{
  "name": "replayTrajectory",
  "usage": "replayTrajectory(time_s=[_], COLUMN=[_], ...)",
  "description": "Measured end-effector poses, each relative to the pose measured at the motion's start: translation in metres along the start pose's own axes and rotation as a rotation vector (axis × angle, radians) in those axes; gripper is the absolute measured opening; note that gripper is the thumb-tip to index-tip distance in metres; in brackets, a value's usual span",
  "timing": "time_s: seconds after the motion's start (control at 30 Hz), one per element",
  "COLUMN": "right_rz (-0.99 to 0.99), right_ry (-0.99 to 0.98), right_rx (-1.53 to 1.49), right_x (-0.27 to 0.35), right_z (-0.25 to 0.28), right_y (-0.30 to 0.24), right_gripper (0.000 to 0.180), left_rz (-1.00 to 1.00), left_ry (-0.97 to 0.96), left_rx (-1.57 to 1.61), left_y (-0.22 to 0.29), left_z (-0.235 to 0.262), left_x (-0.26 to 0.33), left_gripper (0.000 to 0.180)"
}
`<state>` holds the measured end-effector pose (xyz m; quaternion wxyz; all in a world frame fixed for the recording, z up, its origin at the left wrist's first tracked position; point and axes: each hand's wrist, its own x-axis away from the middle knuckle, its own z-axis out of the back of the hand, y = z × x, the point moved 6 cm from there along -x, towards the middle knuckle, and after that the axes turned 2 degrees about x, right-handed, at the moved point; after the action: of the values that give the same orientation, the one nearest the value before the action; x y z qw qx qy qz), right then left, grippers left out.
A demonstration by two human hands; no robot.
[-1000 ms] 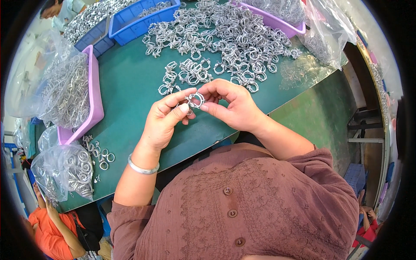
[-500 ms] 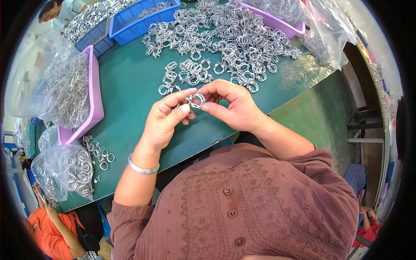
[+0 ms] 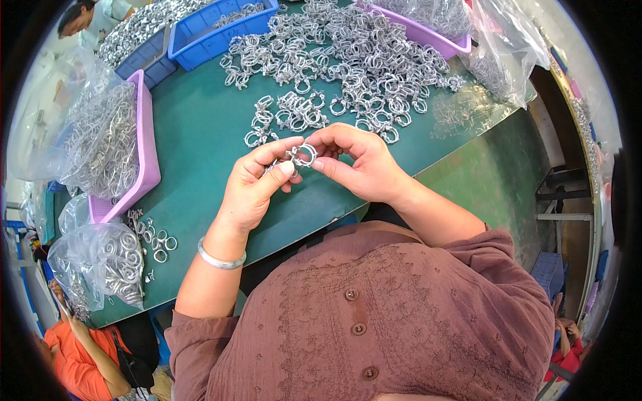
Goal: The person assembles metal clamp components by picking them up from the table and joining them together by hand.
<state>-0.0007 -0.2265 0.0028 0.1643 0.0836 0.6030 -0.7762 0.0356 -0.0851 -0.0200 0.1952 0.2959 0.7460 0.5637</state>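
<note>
Between my two hands is a silver metal ring (image 3: 307, 154) with a small fitting on its side. My left hand (image 3: 257, 182) pinches it by the fitting, thumb on top; another bit of metal shows partly under those fingers. On the ring's right edge, the thumb and forefinger of my right hand (image 3: 354, 164) close from the other side. Just beyond my fingers lies a small cluster of similar rings (image 3: 292, 112), and behind it spreads a large heap of them (image 3: 361, 53). All rest on the green table (image 3: 194, 127).
A purple tray (image 3: 148, 134) with bagged metal parts stands at left, a clear bag of spiral parts (image 3: 120, 260) and loose rings (image 3: 160, 246) nearby. Blue bins (image 3: 194, 50) and another purple tray (image 3: 428, 40) line the back. An orange-clad person (image 3: 80, 354) sits lower left.
My hands and the ring hold nearly the same place and pose. At lower left, the orange-clad person's arms have shifted slightly.
</note>
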Motion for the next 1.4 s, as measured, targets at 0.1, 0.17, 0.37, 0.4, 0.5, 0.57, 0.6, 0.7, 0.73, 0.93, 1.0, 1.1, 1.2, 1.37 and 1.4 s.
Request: replayTrajectory(time_s=[0.1, 0.17, 0.37, 0.4, 0.5, 0.57, 0.6, 0.7, 0.73, 0.93, 1.0, 1.1, 1.2, 1.37, 1.4], right_rz=[-0.005, 0.037, -0.031, -0.031, -0.121, -0.168, -0.168, -0.146, -0.099, 0.107, 0.132, 0.111, 0.092, 0.121, 0.121], right_ry=[-0.001, 0.062, 0.051, 0.051, 0.027, 0.042, 0.042, 0.068, 0.043, 0.016, 0.020, 0.009, 0.019, 0.093, 0.092], right_rx=[-0.012, -0.042, -0.055, -0.055, -0.150, -0.220, -0.220, -0.207, -0.108, 0.097, 0.107, 0.099, 0.074, 0.046, 0.045], right_x=[0.000, -0.001, -0.001, -0.001, 0.000, 0.002, 0.002, 0.002, 0.000, 0.000, 0.000, 0.000, 0.001, 0.001, 0.001], right_z=[-0.001, 0.001, 0.001, 0.001, -0.002, -0.002, -0.002, 0.001, 0.002, 0.002, 0.002, 0.001, 0.002, 0.003, 0.003], right_y=[0.000, 0.000, 0.002, 0.001, 0.007, 0.014, 0.014, 0.012, 0.005, -0.005, -0.006, -0.006, -0.005, -0.004, -0.004], right_gripper=[0.021, 0.018, 0.016, 0.016, 0.016, 0.015, 0.015, 0.014, 0.014, 0.016, 0.017, 0.018, 0.018, 0.020, 0.020], left_rz=[-0.003, -0.007, 0.001, -0.012, -0.030, -0.034, -0.026, 0.020, 0.058, 0.063, 0.046, 0.022, 0.010, -0.019, -0.021], left_ry=[0.006, 0.011, 0.043, 0.044, 0.051, 0.054, 0.062, 0.067, 0.064, 0.087, 0.095, 0.104, 0.105, 0.092, 0.094], left_rx=[0.003, 0.005, -0.007, -0.021, -0.041, -0.048, -0.031, 0.000, 0.014, -0.029, -0.031, -0.041, -0.049, -0.049, -0.050], left_y=[0.000, 0.000, -0.001, 0.000, 0.000, 0.000, 0.000, 0.000, -0.002, -0.004, -0.003, -0.001, -0.001, 0.000, 0.000], left_z=[0.000, 0.000, 0.002, 0.002, 0.002, 0.001, 0.000, 0.001, 0.002, 0.004, 0.004, 0.003, 0.004, 0.002, 0.002], left_x=[0.000, 0.000, 0.000, 0.000, 0.000, 0.000, 0.000, 0.000, 0.000, 0.000, 0.000, 0.000, 0.000, -0.001, -0.001], left_gripper=[0.034, 0.034, 0.035, 0.036, 0.037, 0.037, 0.035, 0.031, 0.028, 0.020, 0.020, 0.021, 0.021, 0.022, 0.022])
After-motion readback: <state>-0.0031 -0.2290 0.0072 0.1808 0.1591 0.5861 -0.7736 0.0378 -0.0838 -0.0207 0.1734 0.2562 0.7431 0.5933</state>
